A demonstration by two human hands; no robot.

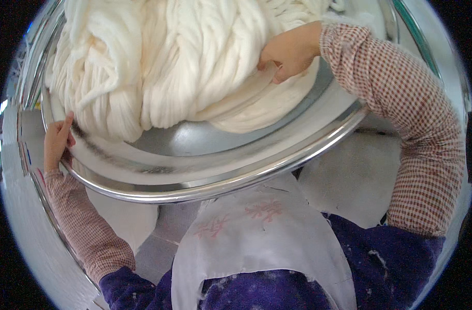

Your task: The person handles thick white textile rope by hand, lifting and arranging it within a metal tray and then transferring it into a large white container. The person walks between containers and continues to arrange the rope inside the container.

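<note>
Thick, soft ropes of white fibre sliver lie in folded coils inside a large round metal basin. At the basin's right side my right hand reaches in with its fingers closed on a strand of the sliver, beside the flat lower coils. My left hand is curled over the left edge of the basin, its index finger resting along the inner wall close to the hanging folds. Part of the left fingers is hidden behind the rim. The shiny basin floor shows below the sliver.
A pale apron with red lettering covers my front, just under the basin's near rim. Tiled floor shows below on the left. A pale panel stands beneath the basin on the right. A green-edged curve runs at the upper right.
</note>
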